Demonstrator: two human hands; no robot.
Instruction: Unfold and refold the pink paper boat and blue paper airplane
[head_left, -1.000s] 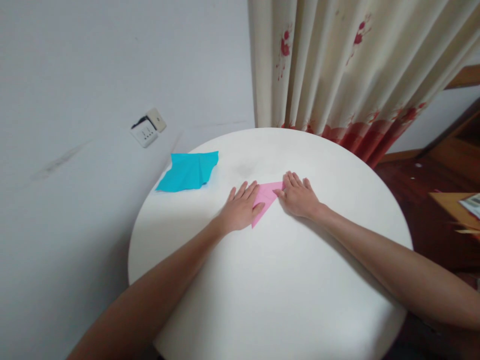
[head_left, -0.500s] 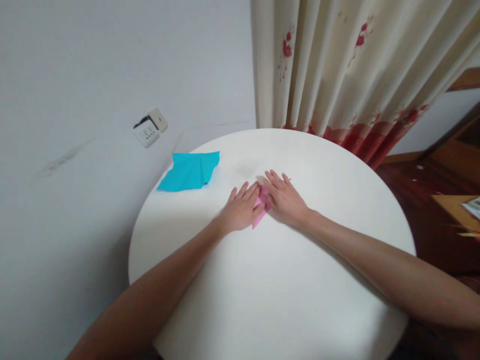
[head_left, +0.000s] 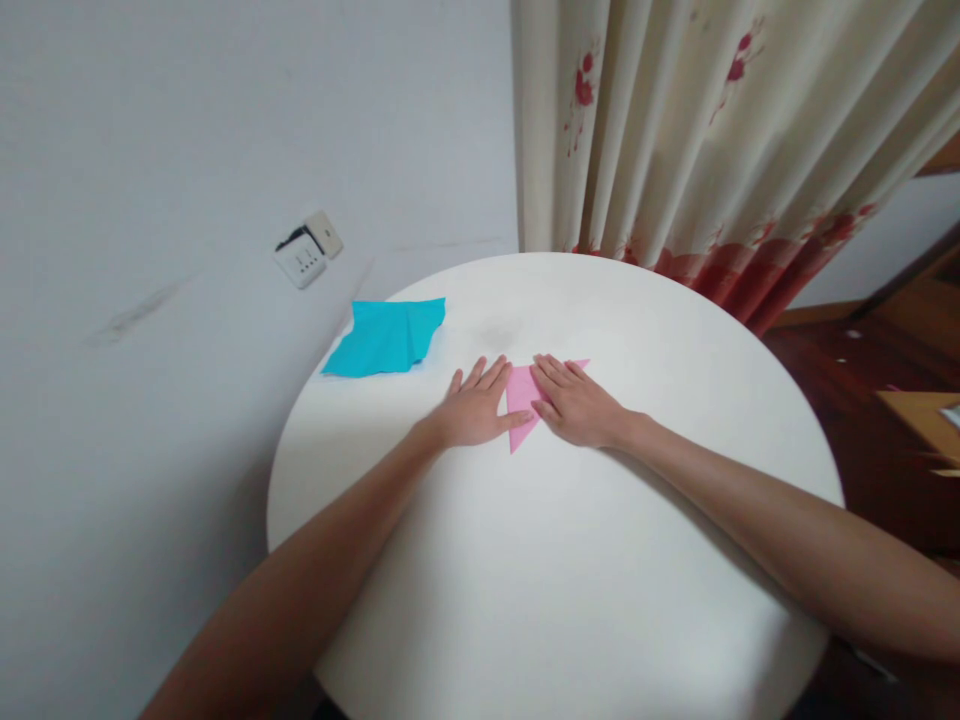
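A pink piece of paper (head_left: 521,392), triangular in outline, lies flat on the white round table (head_left: 480,560). My left hand (head_left: 478,405) rests at its left edge, fingers spread and the thumb on the paper. Across the right part of the paper lies my right hand (head_left: 574,400), palm down with its fingers stretched out. It hides some of the paper, and one pointed corner sticks out beyond its fingers.
A creased blue sheet (head_left: 386,338) lies at the table's left rim, near the wall. On the wall is a socket (head_left: 301,260). A floral curtain (head_left: 675,150) hangs behind the table. At the far right stands a brown surface (head_left: 922,415) with papers.
My right hand has come down flat onto the paper, and my left hand has shifted slightly left. More of the pink paper shows between them. The view has shifted slightly.
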